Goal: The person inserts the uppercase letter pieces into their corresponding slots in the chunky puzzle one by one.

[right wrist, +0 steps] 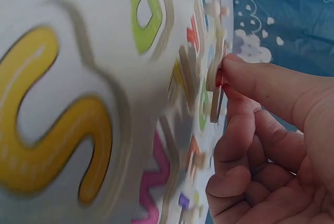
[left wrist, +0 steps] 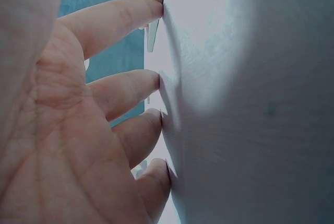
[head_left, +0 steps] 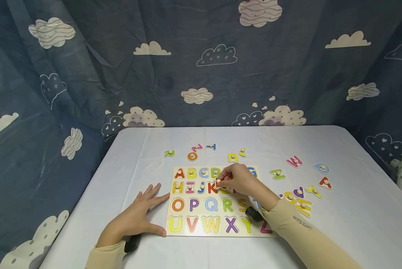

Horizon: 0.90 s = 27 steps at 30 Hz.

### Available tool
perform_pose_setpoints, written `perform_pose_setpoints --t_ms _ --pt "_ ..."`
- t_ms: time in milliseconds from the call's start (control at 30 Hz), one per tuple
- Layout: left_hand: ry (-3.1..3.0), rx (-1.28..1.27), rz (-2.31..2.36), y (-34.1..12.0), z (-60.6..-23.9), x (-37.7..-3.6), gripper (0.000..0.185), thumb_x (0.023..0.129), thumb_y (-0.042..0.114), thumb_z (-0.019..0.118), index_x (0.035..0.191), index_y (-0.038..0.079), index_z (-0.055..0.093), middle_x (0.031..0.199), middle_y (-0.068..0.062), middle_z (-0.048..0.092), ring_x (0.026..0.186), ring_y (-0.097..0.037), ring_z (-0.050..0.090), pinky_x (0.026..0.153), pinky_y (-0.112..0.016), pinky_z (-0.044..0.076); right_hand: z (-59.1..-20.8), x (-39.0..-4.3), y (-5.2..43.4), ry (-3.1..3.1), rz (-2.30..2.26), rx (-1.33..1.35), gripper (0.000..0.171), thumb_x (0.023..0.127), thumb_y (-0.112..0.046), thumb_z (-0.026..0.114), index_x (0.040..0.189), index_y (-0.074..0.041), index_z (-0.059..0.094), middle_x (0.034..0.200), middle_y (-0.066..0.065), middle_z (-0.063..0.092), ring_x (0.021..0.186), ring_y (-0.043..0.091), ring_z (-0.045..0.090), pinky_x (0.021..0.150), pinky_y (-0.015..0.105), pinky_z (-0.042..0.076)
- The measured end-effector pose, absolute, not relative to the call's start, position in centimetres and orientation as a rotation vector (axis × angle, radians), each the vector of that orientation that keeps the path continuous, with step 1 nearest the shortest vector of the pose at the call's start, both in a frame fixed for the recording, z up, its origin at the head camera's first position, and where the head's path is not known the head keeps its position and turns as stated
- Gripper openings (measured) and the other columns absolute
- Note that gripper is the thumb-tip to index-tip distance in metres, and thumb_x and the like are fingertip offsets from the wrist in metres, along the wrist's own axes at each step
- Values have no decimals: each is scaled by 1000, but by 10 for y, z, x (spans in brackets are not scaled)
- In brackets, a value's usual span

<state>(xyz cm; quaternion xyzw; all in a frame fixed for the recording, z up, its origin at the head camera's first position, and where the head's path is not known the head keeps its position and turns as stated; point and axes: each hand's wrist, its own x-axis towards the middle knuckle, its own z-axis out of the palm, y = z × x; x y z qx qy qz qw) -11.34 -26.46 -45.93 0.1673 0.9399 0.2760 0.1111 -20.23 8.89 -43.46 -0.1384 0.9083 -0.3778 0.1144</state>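
Note:
An alphabet puzzle board (head_left: 202, 204) lies flat on the white table. My left hand (head_left: 137, 215) is spread at its left edge, thumb at the lower corner. In the left wrist view, the other fingertips (left wrist: 151, 78) rest on the tabletop. My right hand (head_left: 237, 180) pinches a red letter puzzle piece (right wrist: 214, 80) by its knob between thumb and index finger. That piece is tilted over the board beside the red K space (head_left: 212, 188). Its letter is mostly hidden by the fingers. Knobbed letters A (head_left: 179, 173) to D and H to J sit in the top rows.
Loose letter pieces lie behind the board, among them an orange O (head_left: 192, 156) and a green R (head_left: 169, 153). Several more are scattered on the right, including a red A (head_left: 325, 182) and a pink W (head_left: 294, 161). A cloud-print curtain (head_left: 174, 74) hangs behind the table.

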Motion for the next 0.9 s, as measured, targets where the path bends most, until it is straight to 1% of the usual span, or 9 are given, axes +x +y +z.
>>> perform_pose_setpoints --t_ms 100,267,467,633,900 --pt "2758 502 806 -266 -460 -114 115 59 57 101 158 19 56 178 -21 25 166 -51 14 131 -75 10 -438 -202 82 2647 -1109 -434 10 93 -12 84 87 -9 76 68 -3 58 54 8 49 50 19 40" --pt "2758 506 804 -266 -461 -114 115 60 57 101 159 20 55 178 -20 25 166 -51 14 130 -76 11 -442 -202 74 2636 -1096 -467 11 92 -12 85 85 -10 77 68 -4 61 61 8 51 56 19 40" --pt "2763 505 802 -266 -459 -113 115 60 57 101 159 20 55 178 -20 25 166 -50 14 131 -75 11 -441 -204 68 2633 -1079 -420 12 92 -13 85 84 -11 76 69 -2 61 65 10 52 59 20 40" --pt "2761 498 805 -266 -458 -113 115 59 57 101 159 20 55 178 -20 25 166 -50 14 131 -75 10 -442 -202 65 2633 -1092 -430 13 92 -11 85 83 -11 76 69 -1 61 65 11 53 59 20 41" --pt "2748 492 825 -266 -459 -112 115 60 56 101 159 20 56 178 -19 24 166 -50 13 131 -74 9 -447 -199 59 2680 -1059 -473 15 94 -12 84 81 -12 75 69 -3 58 66 10 52 62 20 40"
